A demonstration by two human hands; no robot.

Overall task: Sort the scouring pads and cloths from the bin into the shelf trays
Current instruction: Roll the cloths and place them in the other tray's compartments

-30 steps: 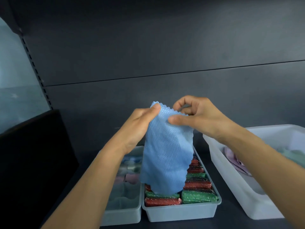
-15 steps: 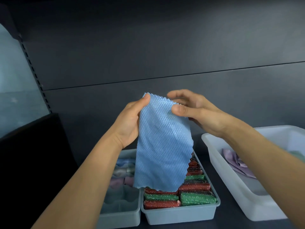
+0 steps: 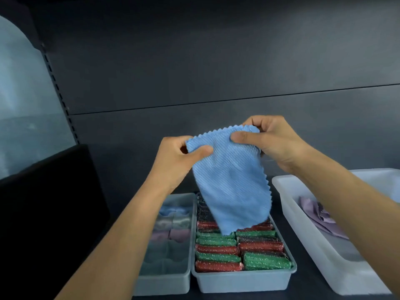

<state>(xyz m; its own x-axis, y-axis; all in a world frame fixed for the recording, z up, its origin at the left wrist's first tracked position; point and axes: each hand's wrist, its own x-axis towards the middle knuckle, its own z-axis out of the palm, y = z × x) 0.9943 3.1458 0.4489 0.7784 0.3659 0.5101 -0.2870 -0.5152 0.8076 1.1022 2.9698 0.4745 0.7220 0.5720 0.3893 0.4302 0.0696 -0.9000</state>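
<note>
A person's left hand [image 3: 173,156] and right hand [image 3: 273,142] hold a blue cloth [image 3: 229,185] with a zigzag-cut edge above a dark shelf [image 3: 303,293]. Each hand pinches one top corner between thumb and curled fingers. The cloth hangs slack and slightly tilted. In this view its lower edge falls in front of the far part of the middle tray [image 3: 242,283].

That grey tray is packed with glittery scouring pads [image 3: 218,250] in red, green and a dark shade, laid side by side in two columns that fill it from near wall to far.

Just beside it on the left stands a second grey tray [image 3: 162,285]. It holds folded cloths [image 3: 171,224] in rows: pale blue farthest, then whitish, pink, and grey-green nearest.

To the right, apart from the middle tray, sits a larger white bin [image 3: 313,247]. A crumpled lilac cloth [image 3: 320,215] lies against its left wall. The right forearm hides much of the bin's interior, so its other contents cannot be told.
</note>
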